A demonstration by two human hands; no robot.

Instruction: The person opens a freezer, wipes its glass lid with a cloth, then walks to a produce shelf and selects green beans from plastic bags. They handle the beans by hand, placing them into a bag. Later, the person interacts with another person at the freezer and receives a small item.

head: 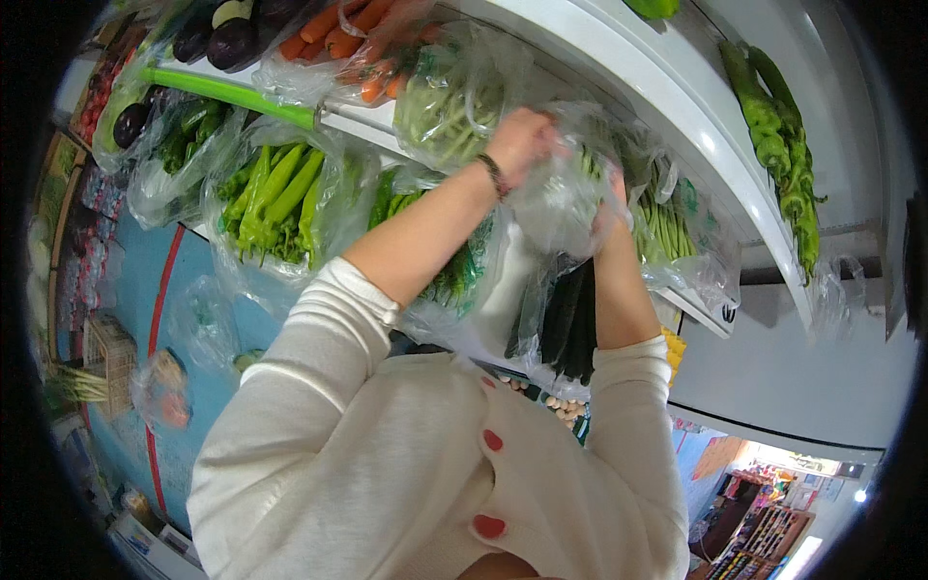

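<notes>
My left hand (523, 143), with a dark braided bracelet at the wrist, is closed on the upper left part of a clear plastic bag (554, 206). My right hand (614, 199) is at the bag's right side, gripping it, with its fingers partly hidden by the plastic. Both hands are slightly blurred. Green produce shows through the bag, its kind unclear. Left of my left hand lies a bag of pale green beans (446, 119). Right of my right hand are bagged long green beans (663, 225). Dark, long vegetables (569, 319) lie in plastic below the hands.
Bagged light green peppers (279, 199), carrots (348, 36) and eggplants (232, 43) lie on the shelves at left. A white curved shelf edge (696, 130) arches above and right of my hands, with long green peppers (783, 152) beyond it. A wicker basket (110, 366) stands lower left.
</notes>
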